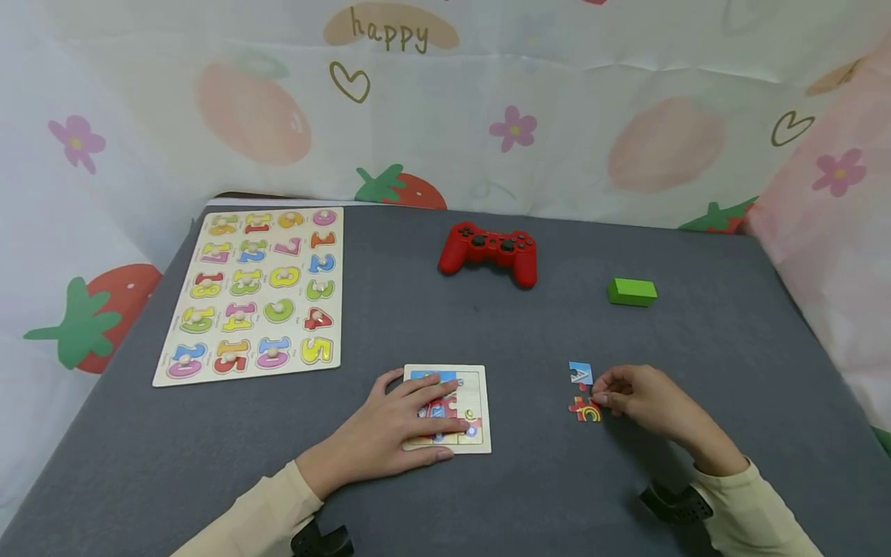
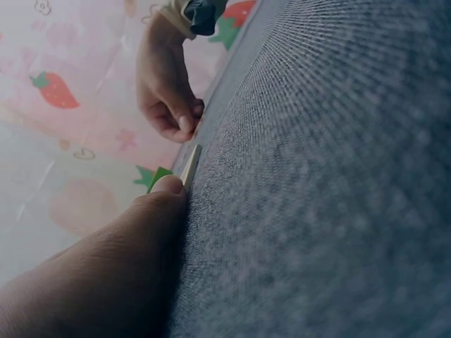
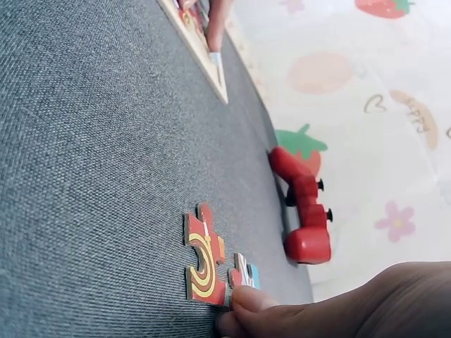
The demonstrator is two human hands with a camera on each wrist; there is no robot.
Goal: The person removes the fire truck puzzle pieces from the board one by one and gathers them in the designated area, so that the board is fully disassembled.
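Observation:
In the head view, my left hand lies with fingers spread over a small framed puzzle, hiding part of its picture. A red puzzle piece with yellow arcs and a blue-and-white piece lie to the right of the frame. My right hand pinches the red piece at its edge, thumb and finger together. The right wrist view shows the fingertips at a corner of the red piece, with the blue-and-white piece beside it.
A large number board lies at the left. A red game controller is behind the small puzzle, and a green block stands at the right, beyond the loose pieces. A patterned cloth hangs behind the grey table.

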